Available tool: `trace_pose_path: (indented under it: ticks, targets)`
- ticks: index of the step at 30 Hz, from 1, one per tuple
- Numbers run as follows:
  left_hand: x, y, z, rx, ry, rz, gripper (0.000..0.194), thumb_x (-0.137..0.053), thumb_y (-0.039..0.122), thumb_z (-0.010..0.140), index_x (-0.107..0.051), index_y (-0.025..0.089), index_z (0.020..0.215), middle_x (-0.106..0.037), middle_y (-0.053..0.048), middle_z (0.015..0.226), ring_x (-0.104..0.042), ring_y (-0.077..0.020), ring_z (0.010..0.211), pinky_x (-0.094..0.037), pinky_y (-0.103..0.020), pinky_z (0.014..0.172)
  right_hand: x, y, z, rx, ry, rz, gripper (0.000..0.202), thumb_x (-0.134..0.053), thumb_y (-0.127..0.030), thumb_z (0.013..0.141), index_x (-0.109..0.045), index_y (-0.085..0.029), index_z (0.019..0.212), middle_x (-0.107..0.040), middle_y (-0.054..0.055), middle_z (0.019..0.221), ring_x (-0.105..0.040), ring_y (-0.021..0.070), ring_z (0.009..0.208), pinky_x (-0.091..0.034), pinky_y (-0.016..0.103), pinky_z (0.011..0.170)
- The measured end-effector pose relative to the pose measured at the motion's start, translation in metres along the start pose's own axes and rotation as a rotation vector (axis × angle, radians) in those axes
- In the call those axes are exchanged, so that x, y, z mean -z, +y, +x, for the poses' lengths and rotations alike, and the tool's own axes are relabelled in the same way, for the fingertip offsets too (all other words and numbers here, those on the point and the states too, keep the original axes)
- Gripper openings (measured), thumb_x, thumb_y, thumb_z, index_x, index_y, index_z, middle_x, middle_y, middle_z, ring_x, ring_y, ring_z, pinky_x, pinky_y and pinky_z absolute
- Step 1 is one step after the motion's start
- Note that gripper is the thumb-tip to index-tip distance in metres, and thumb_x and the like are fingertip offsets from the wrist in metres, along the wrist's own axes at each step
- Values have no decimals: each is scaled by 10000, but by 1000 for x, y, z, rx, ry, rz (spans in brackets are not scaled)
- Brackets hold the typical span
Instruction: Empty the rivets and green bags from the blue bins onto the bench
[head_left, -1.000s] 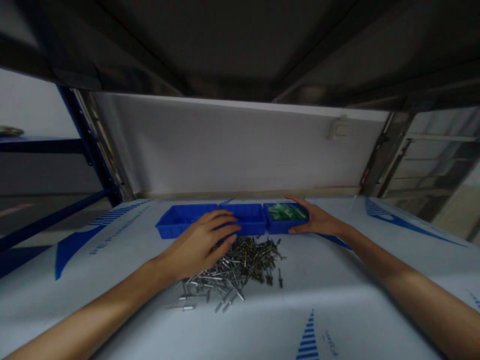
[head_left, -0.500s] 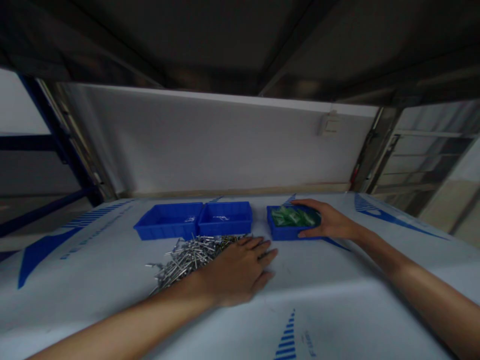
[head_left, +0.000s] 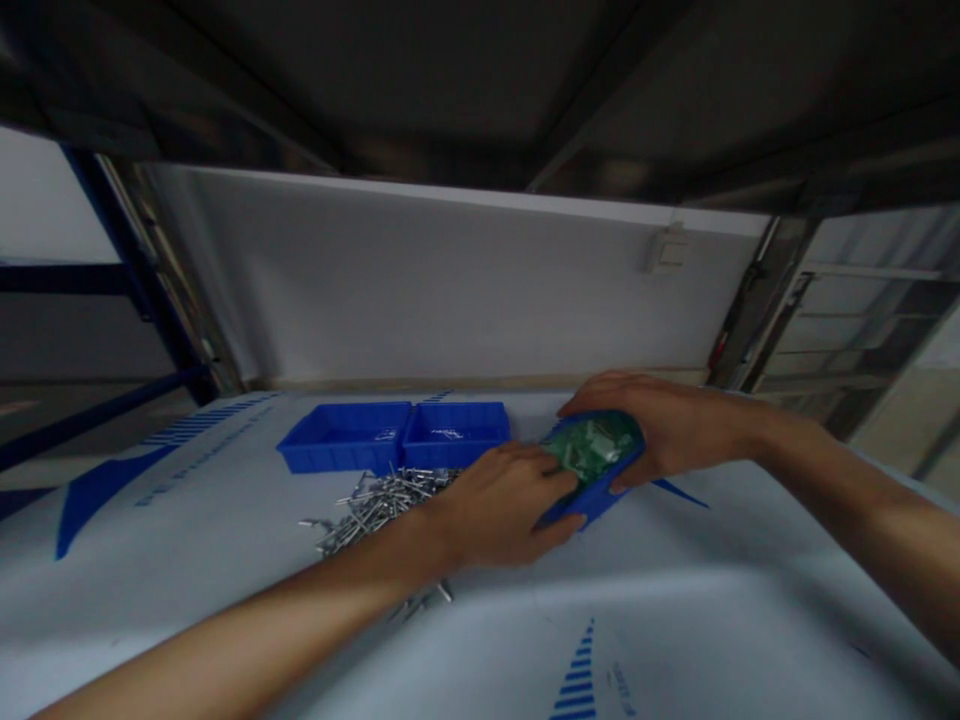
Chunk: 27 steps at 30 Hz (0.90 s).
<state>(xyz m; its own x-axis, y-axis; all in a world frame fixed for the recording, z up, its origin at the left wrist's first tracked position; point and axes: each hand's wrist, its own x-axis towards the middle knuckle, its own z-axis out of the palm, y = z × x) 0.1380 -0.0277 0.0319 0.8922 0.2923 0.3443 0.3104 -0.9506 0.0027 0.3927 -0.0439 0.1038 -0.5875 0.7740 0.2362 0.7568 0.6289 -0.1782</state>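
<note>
A blue bin (head_left: 600, 500) with green, clear-looking packets (head_left: 596, 445) inside is raised and tilted toward the left. My right hand (head_left: 649, 425) grips its far right end. At its near left end is my left hand (head_left: 510, 500), fingers over the rim and thumb below. A pile of silver metal pins (head_left: 382, 505) lies on the covered table, partly hidden by my left forearm; a few pins lie nearer to me, below that forearm.
Two blue bins, the left one (head_left: 341, 440) and the right one (head_left: 457, 435), stand side by side behind the pile, with small pale marks inside. A dark shelf (head_left: 450, 90) hangs overhead. Metal posts flank the table (head_left: 225, 640).
The bin of green packets has come off the table and tilted. My left hand has moved up and right from the pile onto it. Some pins now show below my left forearm.
</note>
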Motion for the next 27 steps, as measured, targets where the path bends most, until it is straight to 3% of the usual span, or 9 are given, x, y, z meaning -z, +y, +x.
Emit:
trace_pose_path:
  ticks: [3, 7, 10, 15, 18, 22, 25, 27]
  targets:
    - [3, -8, 3, -52, -46, -73, 281, -667, 413, 976, -726, 169, 850, -729, -77, 831, -688, -219, 782, -542, -353, 740, 3, -28, 18, 67, -63, -38, 816, -949, -458, 615, -714, -307, 1382, -725, 70, 1319, -645, 359, 1267, -500, 492, 1109]
    - [15, -19, -8, 45, -180, -247, 355, -678, 348, 916, -585, 183, 616, -566, 19, 553, -495, -108, 496, -348, -272, 498, 0, -52, 33, 182, -84, 16, 858, -949, -392, 632, -665, -296, 1436, -672, 69, 1423, -600, 339, 1343, -456, 469, 1153]
    - [27, -27, -15, 79, -276, -362, 360, -671, 287, 849, -497, 187, 551, -483, 48, 501, -419, -84, 455, -280, -258, 465, -4, -56, 40, 248, -88, 31, 879, -952, -386, 648, -637, -252, 1458, -653, 106, 1444, -588, 334, 1355, -442, 472, 1158]
    - [45, -34, -21, 90, -410, -509, 331, -619, 197, 773, -419, 197, 508, -421, 64, 477, -390, -85, 452, -266, -251, 458, -12, -58, 45, 301, -24, 29, 886, -948, -564, 650, -646, -283, 1434, -661, 90, 1453, -564, 343, 1387, -343, 546, 1219]
    - [50, -34, -27, 111, -457, -553, 296, -593, 164, 756, -418, 200, 520, -430, 65, 482, -385, -89, 457, -270, -244, 459, -16, -66, 49, 308, 34, 64, 739, -906, -548, 724, -685, -277, 1375, -704, 80, 1396, -621, 318, 1323, -362, 545, 1201]
    - [53, -31, -39, 223, -506, -582, 383, -565, 216, 860, -484, 198, 486, -502, 34, 476, -430, -107, 461, -308, -251, 486, -26, -86, 60, 307, 149, 162, 420, -755, -481, 915, -753, -215, 1240, -780, 86, 1223, -720, 245, 1133, -511, 405, 1040]
    - [50, -32, -51, 323, -547, -540, 521, -494, 333, 986, -588, 195, 492, -582, 0, 493, -506, -122, 470, -364, -249, 523, -45, -104, 71, 222, 286, 182, 236, -690, -410, 978, -786, -222, 1081, -814, 51, 1082, -742, 209, 1036, -518, 363, 988]
    - [45, -35, -61, 362, -519, -494, 529, -460, 321, 1001, -613, 190, 512, -628, -11, 531, -555, -128, 506, -407, -242, 568, -61, -116, 79, 153, 393, 198, 154, -688, -355, 969, -782, -233, 979, -819, 28, 1007, -743, 197, 976, -509, 378, 999]
